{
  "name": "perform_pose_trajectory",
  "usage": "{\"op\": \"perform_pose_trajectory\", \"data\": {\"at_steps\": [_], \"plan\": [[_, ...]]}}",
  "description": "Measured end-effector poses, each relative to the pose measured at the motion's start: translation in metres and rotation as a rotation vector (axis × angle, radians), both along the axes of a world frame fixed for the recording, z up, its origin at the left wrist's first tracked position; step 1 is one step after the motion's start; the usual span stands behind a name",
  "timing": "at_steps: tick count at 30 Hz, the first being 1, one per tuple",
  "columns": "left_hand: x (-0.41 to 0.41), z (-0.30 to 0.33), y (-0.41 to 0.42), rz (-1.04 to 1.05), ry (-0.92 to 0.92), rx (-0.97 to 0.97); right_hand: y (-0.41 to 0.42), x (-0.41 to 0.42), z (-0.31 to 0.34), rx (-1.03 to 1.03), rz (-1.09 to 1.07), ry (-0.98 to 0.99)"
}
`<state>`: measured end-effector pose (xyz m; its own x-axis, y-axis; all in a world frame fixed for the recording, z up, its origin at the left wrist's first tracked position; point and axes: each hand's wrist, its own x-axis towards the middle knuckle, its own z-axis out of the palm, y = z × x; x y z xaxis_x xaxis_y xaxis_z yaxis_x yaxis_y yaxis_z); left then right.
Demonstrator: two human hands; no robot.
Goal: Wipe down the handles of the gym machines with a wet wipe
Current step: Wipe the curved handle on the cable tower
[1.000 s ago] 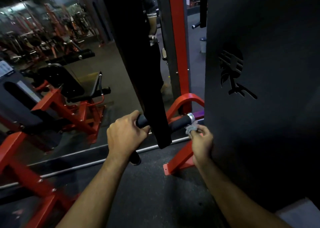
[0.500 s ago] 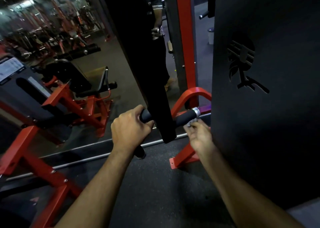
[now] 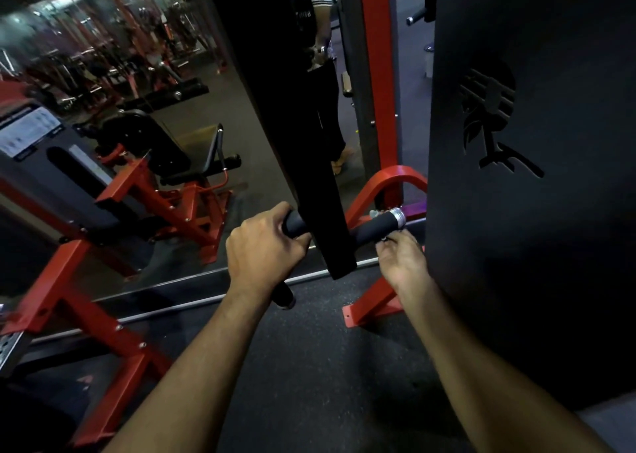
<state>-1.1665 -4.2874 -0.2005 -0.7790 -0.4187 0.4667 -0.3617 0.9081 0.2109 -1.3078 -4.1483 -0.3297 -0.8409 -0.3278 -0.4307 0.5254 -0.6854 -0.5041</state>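
A black foam-covered handle bar [image 3: 375, 225] with a silver end cap crosses a black upright post [image 3: 320, 191] at mid frame. My left hand [image 3: 261, 246] is closed around the bar's left grip, left of the post. My right hand [image 3: 401, 256] sits just under the right grip near its silver cap, fingers pinched on a small grey wet wipe [image 3: 382, 240] that is almost hidden by the fingers. A short lower end of the left handle [image 3: 284, 296] sticks out below my left wrist.
A large black panel [image 3: 530, 177] with a cut-out logo stands close on the right. Red frame legs [image 3: 371, 301] bolt to the dark rubber floor. A wall mirror [image 3: 192, 115] behind reflects red machines and a standing person. Another red machine [image 3: 69, 273] fills the left.
My right hand has dropped from the silver end cap to the underside of the right grip, and the wipe is now mostly hidden. The left hand keeps its grip. The view shifted slightly.
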Motion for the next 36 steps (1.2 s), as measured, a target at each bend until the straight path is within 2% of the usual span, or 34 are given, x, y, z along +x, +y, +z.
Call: {"op": "perform_pose_trajectory", "data": {"at_steps": [2,3,7,10,12,14,17,19,22,27,30,31,32,34,36], "plan": [[0.000,0.000,0.000,0.005,0.004,0.004,-0.005,0.010,0.001,-0.161,0.039,-0.012],[-0.001,-0.001,0.000,0.008,0.007,0.006,-0.008,0.016,0.002,-0.174,0.086,0.003],[-0.001,0.000,0.001,0.009,-0.004,0.001,-0.017,0.030,0.002,-0.063,0.195,0.078],[0.000,0.001,0.002,0.012,-0.001,0.004,-0.011,0.012,0.000,-0.070,0.110,0.053],[0.001,0.001,0.003,0.013,-0.001,-0.009,-0.005,-0.004,-0.002,-0.129,-0.015,-0.022],[0.002,0.001,0.004,0.016,-0.004,-0.014,-0.003,-0.013,-0.002,-0.232,-0.090,0.000],[0.001,0.001,0.005,0.015,-0.003,-0.005,0.002,-0.013,-0.008,-0.315,-0.061,0.032],[0.002,0.001,0.004,0.010,-0.004,-0.006,0.002,-0.005,-0.010,-0.267,0.002,0.042],[0.003,0.001,0.004,0.005,-0.001,-0.002,-0.012,0.018,-0.012,-0.121,0.110,0.072],[0.006,0.001,0.004,-0.008,0.006,-0.013,-0.024,0.034,-0.011,0.155,0.101,0.161],[0.006,0.000,0.001,-0.003,-0.005,0.000,-0.002,0.045,-0.022,0.671,0.031,0.514],[0.005,0.000,0.000,-0.006,0.000,0.004,0.009,0.050,-0.020,0.881,-0.066,0.666],[0.005,-0.001,-0.001,-0.009,0.003,0.008,0.021,0.052,-0.013,1.003,-0.182,0.810],[0.005,-0.003,-0.004,-0.009,0.012,0.009,0.037,0.039,0.008,1.102,-0.373,1.104],[0.005,-0.003,-0.004,-0.001,0.006,0.009,0.044,0.008,0.034,1.238,-0.312,1.297]]}}
